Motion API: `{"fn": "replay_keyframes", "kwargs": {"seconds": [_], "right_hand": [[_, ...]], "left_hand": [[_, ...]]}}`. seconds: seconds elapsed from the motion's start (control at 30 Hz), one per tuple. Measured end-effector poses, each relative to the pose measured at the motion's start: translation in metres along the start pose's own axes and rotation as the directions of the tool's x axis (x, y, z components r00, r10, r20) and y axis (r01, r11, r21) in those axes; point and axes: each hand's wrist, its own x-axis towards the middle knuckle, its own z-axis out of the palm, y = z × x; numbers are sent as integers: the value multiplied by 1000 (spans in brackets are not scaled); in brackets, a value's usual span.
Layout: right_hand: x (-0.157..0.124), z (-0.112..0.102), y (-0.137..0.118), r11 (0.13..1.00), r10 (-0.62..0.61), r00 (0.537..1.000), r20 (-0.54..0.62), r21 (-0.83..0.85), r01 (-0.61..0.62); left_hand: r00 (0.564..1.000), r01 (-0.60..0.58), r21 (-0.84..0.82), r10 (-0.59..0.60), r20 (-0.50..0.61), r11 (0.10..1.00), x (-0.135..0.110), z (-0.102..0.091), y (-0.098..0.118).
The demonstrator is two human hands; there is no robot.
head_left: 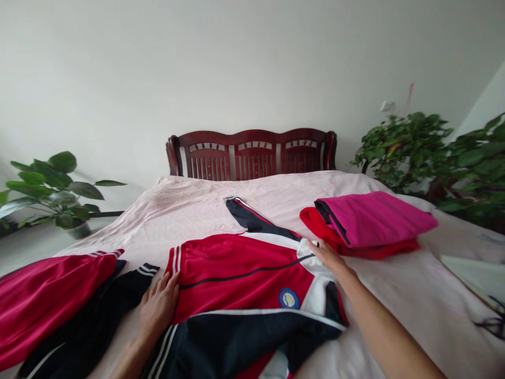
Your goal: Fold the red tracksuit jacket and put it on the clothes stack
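A red, white and navy zip-up track jacket (236,263) lies spread on the bed, its zip closed and a round blue badge on its chest. One navy sleeve reaches toward the headboard; the other is folded across the front, near me. At the striped hem, my left hand (160,302) rests with its fingers stretched flat. My right hand (329,256) is at the white collar, fingers closed on its edge; the fingertips are partly hidden. Left of my left hand lie dark track trousers (98,310) with white stripes, beside a red garment (51,295).
A folded magenta garment (382,216) lies on a bright red one (315,223) at the right. Dark glasses (491,321) sit at the far right edge. Behind the pink bedsheet (189,205) stands a wooden headboard (252,152). Potted plants (59,189) flank the bed.
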Motion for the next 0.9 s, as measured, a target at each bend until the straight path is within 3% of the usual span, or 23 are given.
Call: {"fn": "replay_keyframes", "kwargs": {"seconds": [0.13,0.27,0.33,0.43,0.5,0.63,0.7,0.77,0.9], "right_hand": [[-38,11,-1,972,-76,997,-10,-224,72],[-48,1,-3,917,-91,995,-27,-392,74],[-48,-5,-8,901,-116,992,-44,-425,86],[-61,-10,-20,895,-222,961,-166,-425,134],[-81,-9,-32,900,-351,913,-208,-346,267],[-140,-8,-64,806,-591,806,-33,27,591],[-169,-8,-80,761,-649,755,92,106,641],[-191,-6,-92,748,-660,718,220,98,657],[-214,0,-104,733,-654,672,347,76,675]], "left_hand": [[998,24,-6,-24,52,1000,0,-7,4],[999,-5,-21,6,43,1000,-1,-11,1],[998,-38,-12,38,40,999,-3,-11,-4],[994,-81,-22,83,73,996,-9,-14,-10],[991,-89,-50,94,95,995,-13,-17,-14],[988,-151,-82,149,-37,985,-26,-23,-19],[955,-291,-133,278,-106,947,-36,-25,-20],[898,-441,-211,431,-94,872,-48,-29,-19],[836,-521,-294,548,12,801,-80,-43,-6]]}}
